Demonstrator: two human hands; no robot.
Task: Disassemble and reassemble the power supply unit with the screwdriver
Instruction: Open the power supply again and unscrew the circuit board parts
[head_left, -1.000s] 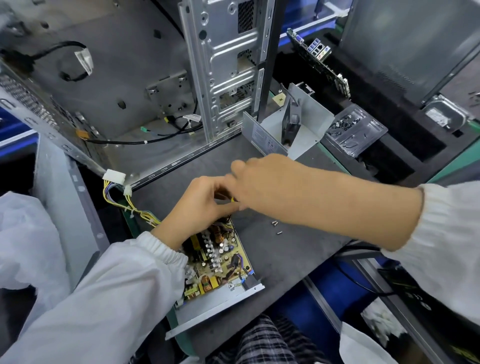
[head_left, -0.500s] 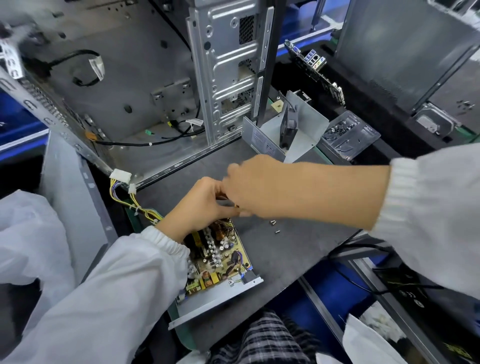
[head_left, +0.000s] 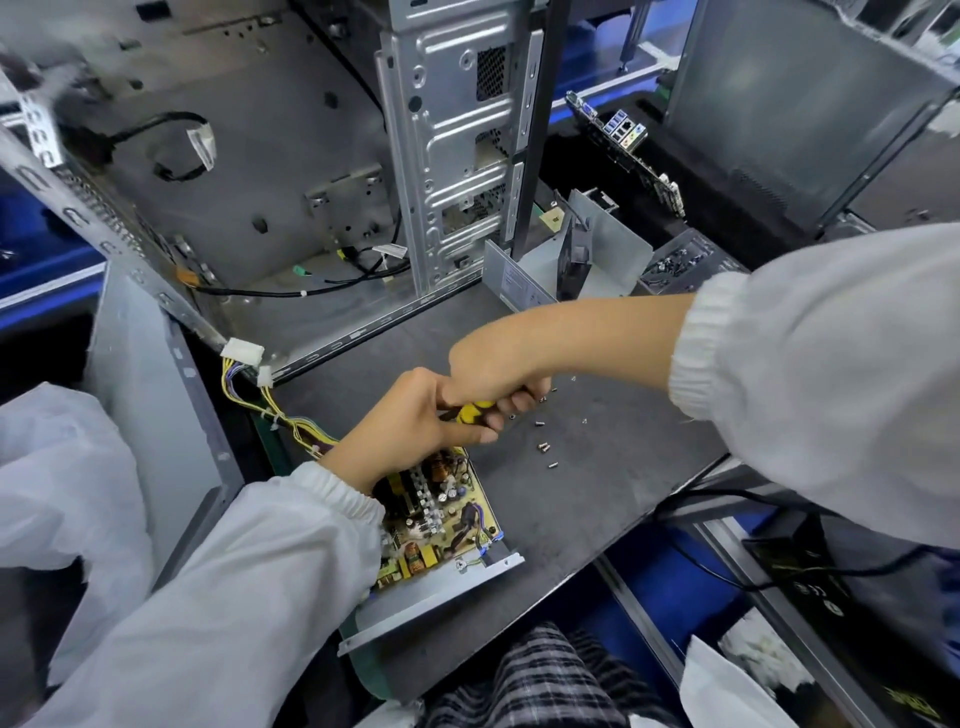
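So the PSU (head_left: 441, 525) is sitting open on the desk (head_left: 597, 483), lid off, yellow board and all the caps and coils showing, with its metal tray edge sticking out toward me past the desk's near edge. My left hand (head_left: 410, 421) is right over the far end of the PSU, fingers curled around the front part of the screwdriver (head_left: 475, 410). My right hand (head_left: 493, 369) comes in from the right of the PSU and has the yellow-and-black handle wrapped up tight in its fingers, touching my left hand. Can't see the tip at all, my hands cover it.

Just right of the PSU's far end there's a little scatter of screws (head_left: 543, 447) loose on the desk. The PSU's yellow wire bundle (head_left: 280, 415) runs off its far left corner up to a white plug (head_left: 242, 354). Beyond that is the gutted PC case (head_left: 291, 171), lying open. Farther behind the PSU, past my right arm, the PSU's cover (head_left: 597, 254) stands with the fan (head_left: 574, 265) propped in it, and a tray of small parts (head_left: 680, 265) sits just right of that.
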